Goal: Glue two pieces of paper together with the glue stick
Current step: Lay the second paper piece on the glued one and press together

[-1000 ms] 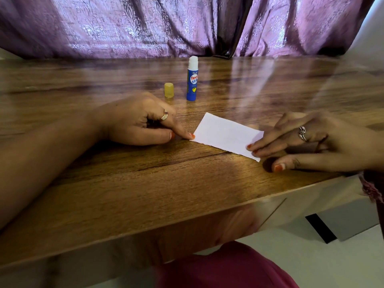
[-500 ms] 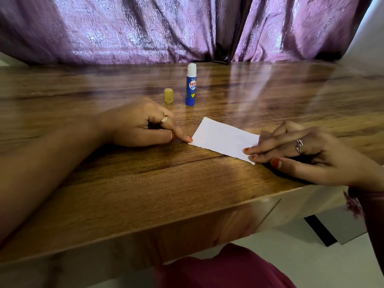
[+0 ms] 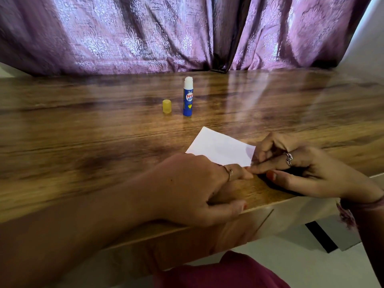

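Wood-grain tabletop (image 3: 83,146), glossy, purple curtain (image 3: 124,34) behind. White paper (image 3: 220,148) lies flat near the front edge, right of centre; I can only make out one sheet outline, so whether the second piece sits squarely on top I cannot tell. Glue stick (image 3: 188,98) stands upright farther back, uncapped, white glue showing at the top, its yellow cap (image 3: 167,106) standing just beside it on the left; both well apart from the paper, neither touched.

Left hand (image 3: 197,188) lies across the near edge of the paper, fingers loosely curled, a fingertip pressing down at the near corner, thumb hanging over the tabletop edge; holding nothing. Right hand (image 3: 295,165) is at the paper's right end, fingers bent and bearing on that edge, thumb flat on the wood below; whether it pinches the edge or just presses it, cannot tell. The two hands meet fingertip to fingertip at the near right corner.

My read: glue looks already applied, since the stick is open and set aside, and this is the pressing or aligning step, smoothing the near right corner so the sheets bond. Task seems near its end.

Next move, I'd say: run fingertips along the remaining edges toward the far left corner, firm and even, with one hand pinning the paper so it doesn't slide on the slick surface. Then recap the stick. Risk: paper skews or a corner lifts if pressure goes uneven
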Available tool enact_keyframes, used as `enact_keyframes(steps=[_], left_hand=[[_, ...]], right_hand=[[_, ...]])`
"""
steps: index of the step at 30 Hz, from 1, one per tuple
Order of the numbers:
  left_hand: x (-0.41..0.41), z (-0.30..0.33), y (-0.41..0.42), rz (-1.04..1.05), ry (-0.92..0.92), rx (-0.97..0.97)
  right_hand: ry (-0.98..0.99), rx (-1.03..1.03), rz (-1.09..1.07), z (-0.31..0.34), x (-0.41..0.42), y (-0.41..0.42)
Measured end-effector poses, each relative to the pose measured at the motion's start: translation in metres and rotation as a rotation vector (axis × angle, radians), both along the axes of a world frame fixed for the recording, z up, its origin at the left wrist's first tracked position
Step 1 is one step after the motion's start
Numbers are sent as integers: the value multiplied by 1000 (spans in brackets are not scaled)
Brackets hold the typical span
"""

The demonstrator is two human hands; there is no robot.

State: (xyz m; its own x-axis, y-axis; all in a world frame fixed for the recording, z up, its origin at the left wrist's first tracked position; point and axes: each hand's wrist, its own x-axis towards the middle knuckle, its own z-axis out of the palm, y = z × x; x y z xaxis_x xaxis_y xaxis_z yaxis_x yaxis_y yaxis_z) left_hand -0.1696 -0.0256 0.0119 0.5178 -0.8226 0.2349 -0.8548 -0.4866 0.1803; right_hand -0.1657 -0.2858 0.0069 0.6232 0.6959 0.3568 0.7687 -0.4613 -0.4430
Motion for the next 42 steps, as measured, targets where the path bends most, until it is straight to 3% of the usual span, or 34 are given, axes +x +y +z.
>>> enact_keyframes(steps=[7,25,35,42], left_hand=[[-2,-2,-1,43,-191,41],[-5,6,-2,41,-203,148],[-4,5,-4,37,-218,178],[-12,9,-9,113,-102,164]], right_hand=[[54,25,6,1,0,-1],[218,-4,-8,4,-6,-4],[113,-22,-84,4,-2,0],[8,-80,-246,8,16,-14]])
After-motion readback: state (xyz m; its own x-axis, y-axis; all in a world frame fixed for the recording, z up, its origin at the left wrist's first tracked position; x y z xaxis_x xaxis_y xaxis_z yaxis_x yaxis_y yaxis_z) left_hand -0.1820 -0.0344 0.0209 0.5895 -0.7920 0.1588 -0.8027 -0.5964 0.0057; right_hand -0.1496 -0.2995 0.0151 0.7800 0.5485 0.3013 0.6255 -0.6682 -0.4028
